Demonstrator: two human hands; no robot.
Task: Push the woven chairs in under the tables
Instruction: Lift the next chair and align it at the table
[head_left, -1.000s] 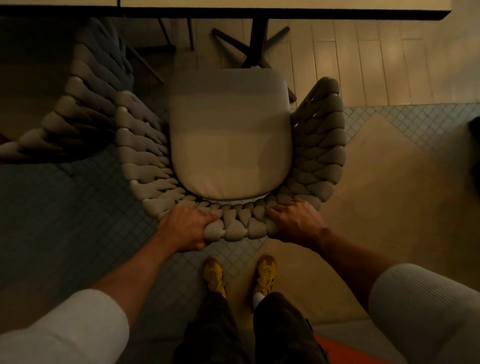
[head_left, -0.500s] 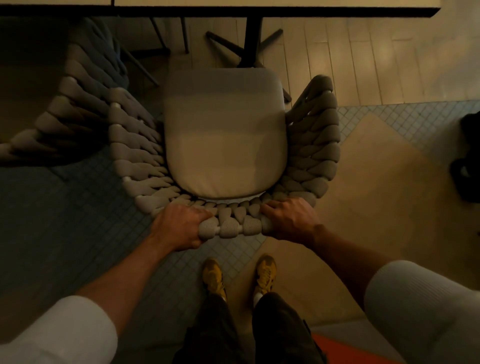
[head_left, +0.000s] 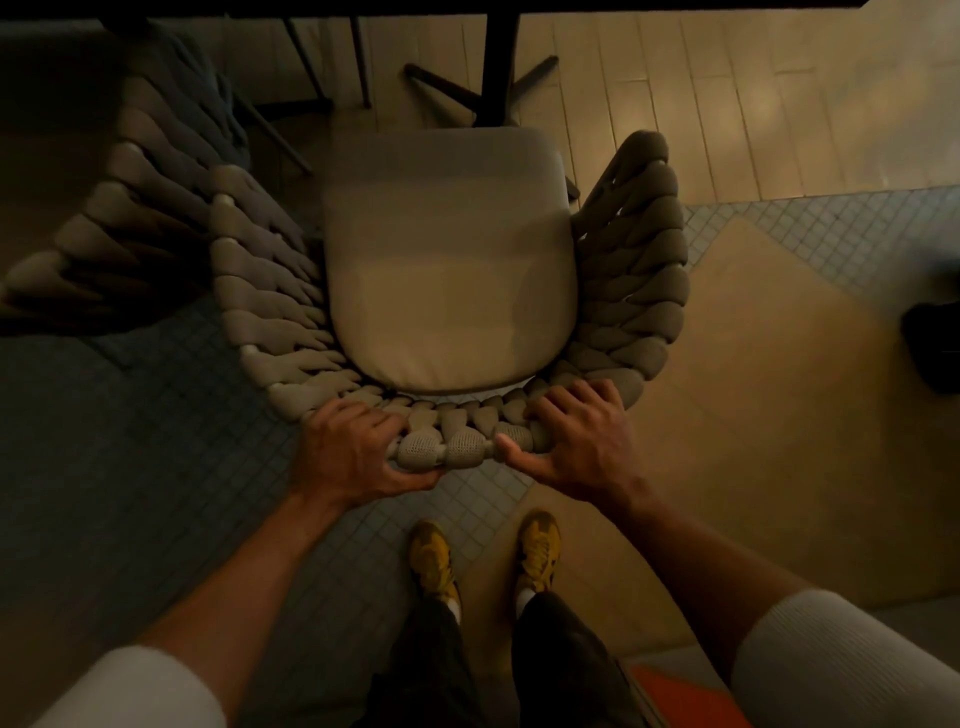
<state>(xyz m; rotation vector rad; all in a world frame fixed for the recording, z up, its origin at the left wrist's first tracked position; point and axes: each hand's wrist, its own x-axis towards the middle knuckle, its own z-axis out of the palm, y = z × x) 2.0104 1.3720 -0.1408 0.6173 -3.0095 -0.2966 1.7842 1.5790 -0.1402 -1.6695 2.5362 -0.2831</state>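
A woven chair (head_left: 639, 280) with a beige seat cushion (head_left: 449, 270) stands in front of me, its front edge near the black table pedestal (head_left: 498, 57). The dark table edge (head_left: 467, 6) runs along the top of the view. My left hand (head_left: 353, 452) grips the top of the chair's woven backrest, thumb underneath. My right hand (head_left: 576, 436) lies on the backrest rim, fingers spread over the weave and thumb stretched along its outer side.
A second woven chair (head_left: 150, 208) stands close at the left, touching or nearly touching this one. My yellow shoes (head_left: 431, 561) are on the tiled floor just behind the chair. A dark object (head_left: 935, 343) sits at the right edge. An orange patch (head_left: 675, 696) shows at the bottom.
The chair has slid a little toward the table. My right hand has loosened from a curled grip to spread fingers with the thumb out.
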